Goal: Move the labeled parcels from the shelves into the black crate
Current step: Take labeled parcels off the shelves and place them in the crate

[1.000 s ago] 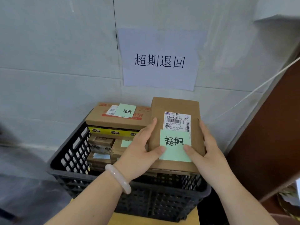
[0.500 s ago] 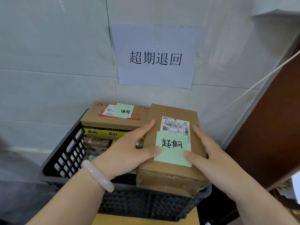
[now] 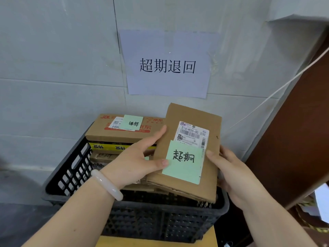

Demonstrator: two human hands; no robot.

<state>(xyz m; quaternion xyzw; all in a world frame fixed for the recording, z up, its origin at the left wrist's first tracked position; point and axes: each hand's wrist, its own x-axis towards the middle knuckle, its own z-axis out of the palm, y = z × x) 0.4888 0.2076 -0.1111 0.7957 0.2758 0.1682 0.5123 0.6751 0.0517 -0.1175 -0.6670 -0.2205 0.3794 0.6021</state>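
A flat brown cardboard parcel (image 3: pixel 211 168) with a white shipping label and a green handwritten note lies tilted over the right half of the black crate (image 3: pixel 160 221). My left hand (image 3: pixel 135 161) grips its left edge, thumb on the green note. My right hand (image 3: pixel 235 175) holds its right edge, thumb on top. Its lower end rests inside the crate near the front right rim. At the crate's back left sits a larger brown box (image 3: pixel 99 132) with its own green note, on top of other parcels.
The crate stands against a grey tiled wall with a white paper sign (image 3: pixel 167 63) taped above it. A brown wooden panel (image 3: pixel 292 139) rises at the right, and a thin white cord (image 3: pixel 277 90) runs across. A yellow surface (image 3: pixel 156 241) lies under the crate.
The parcel has turned clockwise and tilted, its top now leaning right. Both hands kept their grip on its edges while it settled over the crate's right side.
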